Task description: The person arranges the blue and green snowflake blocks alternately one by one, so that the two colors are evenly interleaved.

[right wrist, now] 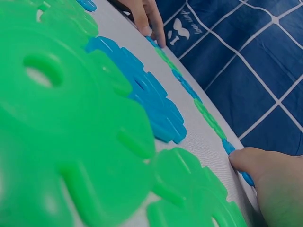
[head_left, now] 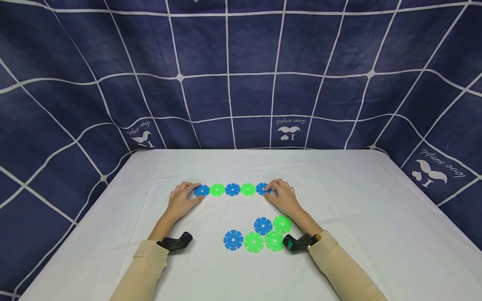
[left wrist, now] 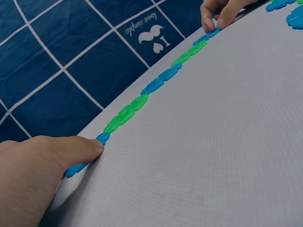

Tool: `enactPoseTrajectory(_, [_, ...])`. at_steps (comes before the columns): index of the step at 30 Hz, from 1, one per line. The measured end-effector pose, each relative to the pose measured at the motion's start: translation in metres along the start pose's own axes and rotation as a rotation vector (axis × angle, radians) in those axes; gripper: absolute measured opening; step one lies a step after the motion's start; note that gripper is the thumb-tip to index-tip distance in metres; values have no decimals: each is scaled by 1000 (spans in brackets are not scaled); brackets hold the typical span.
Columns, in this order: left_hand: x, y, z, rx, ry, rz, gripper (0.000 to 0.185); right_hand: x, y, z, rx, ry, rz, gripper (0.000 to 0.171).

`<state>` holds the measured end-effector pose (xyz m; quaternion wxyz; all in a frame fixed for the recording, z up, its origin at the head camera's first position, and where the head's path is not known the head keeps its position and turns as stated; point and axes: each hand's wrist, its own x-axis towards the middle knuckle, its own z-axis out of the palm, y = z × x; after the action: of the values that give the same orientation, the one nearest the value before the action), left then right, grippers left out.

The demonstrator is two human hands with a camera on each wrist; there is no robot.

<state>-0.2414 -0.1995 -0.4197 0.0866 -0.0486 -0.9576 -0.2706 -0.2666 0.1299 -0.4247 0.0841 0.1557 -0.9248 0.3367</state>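
Note:
A straight row of flat notched plastic discs lies across the table, alternating blue and green. My left hand holds the blue disc at the row's left end between thumb and forefinger. At the opposite end, my right hand grips another blue disc by its edges the same way. Between them, edge to edge, are a green disc, a blue disc and a second green disc. In the left wrist view, the left thumb covers part of its disc.
Nearer me lies a loose group: a blue disc, another blue disc and green discs, some touching or overlapping. The right wrist camera is close beside them. A white cloth covers the table; a dark blue gridded curtain hangs behind.

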Motion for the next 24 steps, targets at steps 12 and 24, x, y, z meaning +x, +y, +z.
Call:
enactPoseTrajectory(12, [0,-1,1,-2,-2,-3,53,-1,-1,0,-15,-5,0,14])
enactPoseTrajectory(24, [0,-1,1,3,5,5,54,-2,-1,-1,-25,-4,-12,15])
